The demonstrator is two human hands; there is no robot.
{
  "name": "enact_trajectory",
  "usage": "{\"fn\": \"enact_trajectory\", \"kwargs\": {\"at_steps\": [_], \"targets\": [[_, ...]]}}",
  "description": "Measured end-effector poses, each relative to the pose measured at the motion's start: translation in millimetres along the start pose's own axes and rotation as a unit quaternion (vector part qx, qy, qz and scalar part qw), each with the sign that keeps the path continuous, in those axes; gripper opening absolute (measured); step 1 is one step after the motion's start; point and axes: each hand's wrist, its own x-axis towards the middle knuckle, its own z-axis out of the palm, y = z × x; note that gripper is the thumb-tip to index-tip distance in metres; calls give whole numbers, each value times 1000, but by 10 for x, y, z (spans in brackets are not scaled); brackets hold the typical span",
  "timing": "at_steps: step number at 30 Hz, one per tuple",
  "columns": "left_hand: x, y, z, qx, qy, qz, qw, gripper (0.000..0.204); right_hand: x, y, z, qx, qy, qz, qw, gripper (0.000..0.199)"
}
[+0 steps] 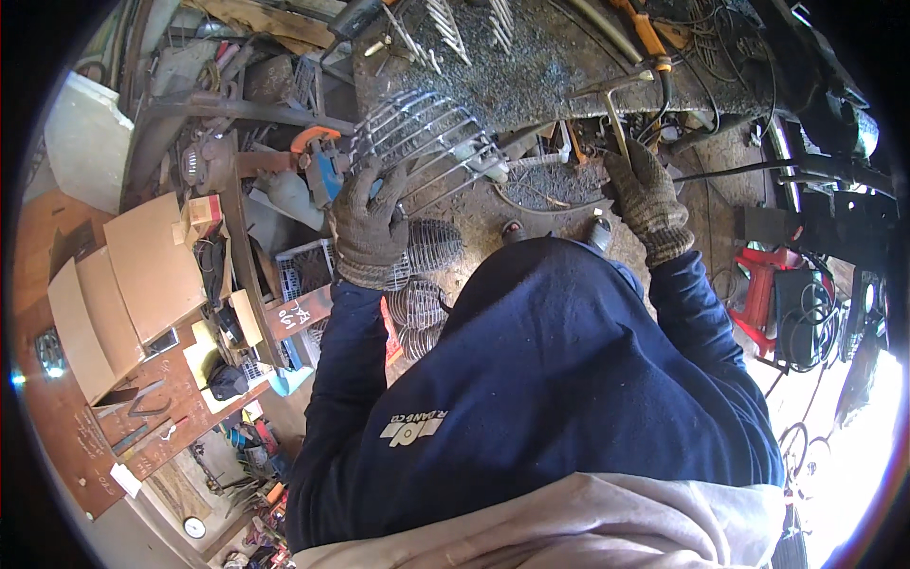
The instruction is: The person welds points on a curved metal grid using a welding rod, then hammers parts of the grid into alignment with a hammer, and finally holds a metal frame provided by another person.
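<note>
My left hand (368, 223), in a dark knitted work glove, is closed on the near left edge of a curved metal-bar grate (431, 142). The grate rests against the edge of a dark, gritty workbench (540, 71). In my right hand (649, 204), gloved the same way, is a chipping hammer (616, 123), its thin metal handle pointing up and away. The hammer's head is over the bench's near edge, apart from the grate and to its right. The glove hides the lower end of the handle.
An orange-handled electrode holder (648, 36) with a black cable lies on the bench near several loose metal rods (445, 33). A blue clamp-like tool (323, 177) is beside my left hand. More wire grates (417, 308) are stacked below. Cardboard (152, 266) stands left; a red-framed machine (754, 299) sits right.
</note>
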Motion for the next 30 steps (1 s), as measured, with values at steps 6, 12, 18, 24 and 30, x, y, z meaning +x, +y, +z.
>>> {"fn": "enact_trajectory", "kwargs": {"at_steps": [6,12,18,24,30], "targets": [[-244,30,251,17,25,-13,999,70,-27,-76,-7,9,14,52,999,42],[-418,131,481,69,74,-33,994,64,-158,-160,8,-61,-48,-63,995,32],[-515,117,672,58,119,-65,989,58,-156,-92,62,-188,-27,-138,972,32],[-299,199,526,36,116,-77,990,62,-201,-164,213,-103,-52,-123,986,35],[-144,199,401,22,50,-82,995,75,-242,-290,572,-55,-55,-84,993,36]]}}
